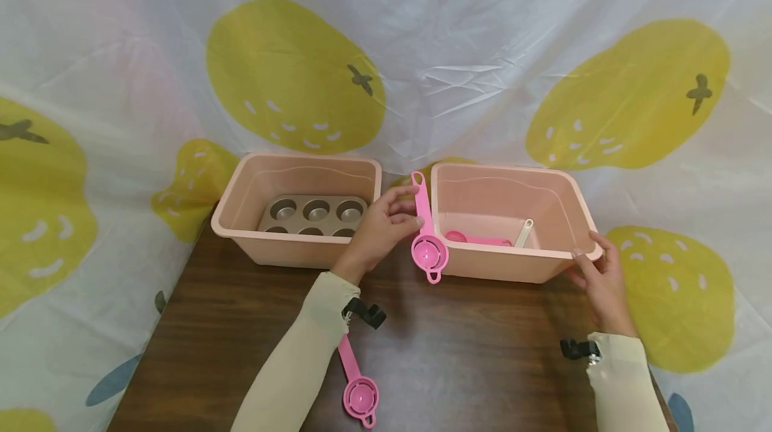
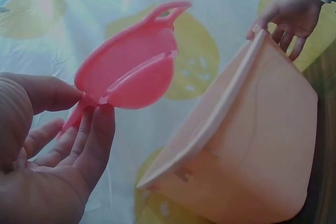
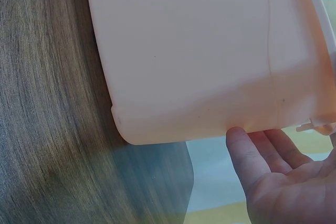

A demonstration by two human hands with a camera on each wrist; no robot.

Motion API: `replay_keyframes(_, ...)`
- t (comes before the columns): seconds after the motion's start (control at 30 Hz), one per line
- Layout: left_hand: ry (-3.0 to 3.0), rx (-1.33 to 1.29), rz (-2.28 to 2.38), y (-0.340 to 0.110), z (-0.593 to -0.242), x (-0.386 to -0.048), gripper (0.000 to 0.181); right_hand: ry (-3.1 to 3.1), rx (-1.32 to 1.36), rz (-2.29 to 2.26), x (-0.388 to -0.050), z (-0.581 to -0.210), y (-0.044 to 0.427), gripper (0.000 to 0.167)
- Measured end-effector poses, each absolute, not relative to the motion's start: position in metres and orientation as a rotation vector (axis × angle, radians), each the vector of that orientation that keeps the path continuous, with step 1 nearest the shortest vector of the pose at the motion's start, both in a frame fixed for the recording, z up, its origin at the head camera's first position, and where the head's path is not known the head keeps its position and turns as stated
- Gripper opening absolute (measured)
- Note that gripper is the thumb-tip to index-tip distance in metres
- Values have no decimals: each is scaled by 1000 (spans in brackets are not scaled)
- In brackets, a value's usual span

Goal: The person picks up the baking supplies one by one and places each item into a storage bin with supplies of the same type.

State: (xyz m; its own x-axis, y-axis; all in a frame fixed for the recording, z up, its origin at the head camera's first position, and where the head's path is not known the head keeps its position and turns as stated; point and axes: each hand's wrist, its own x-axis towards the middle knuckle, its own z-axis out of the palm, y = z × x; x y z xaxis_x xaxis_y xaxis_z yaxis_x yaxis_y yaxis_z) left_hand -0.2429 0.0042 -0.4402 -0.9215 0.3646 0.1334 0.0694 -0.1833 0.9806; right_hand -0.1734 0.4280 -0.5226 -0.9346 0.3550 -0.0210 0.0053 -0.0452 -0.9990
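My left hand (image 1: 381,230) pinches the handle of a pink egg separator (image 1: 429,254) between thumb and fingers. It hangs cup-down in front of the left end of the right-hand peach bin (image 1: 494,267). The left wrist view shows the egg separator's (image 2: 131,64) rounded bowl from the side, apart from the bin. At the right front corner of that bin, my right hand (image 1: 606,284) grips the rim, fingers against the end wall. Inside the bin lie a pink utensil (image 1: 482,241) and a white-handled piece (image 1: 523,234). A second pink egg separator (image 1: 360,397) lies on the table, partly under my left forearm.
To the left stands another peach bin (image 1: 289,251) with a muffin pan (image 1: 299,212) inside. Both bins sit at the back of the dark wooden table (image 1: 458,351), against a hanging cloth (image 1: 452,37) printed with yellow fruit.
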Motion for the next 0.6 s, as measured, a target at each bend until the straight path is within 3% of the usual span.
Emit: replay_keyframes(0.6,1724,422,2297,46,-425,-276,61,-1990,-356,2080,-172,-520,428,61)
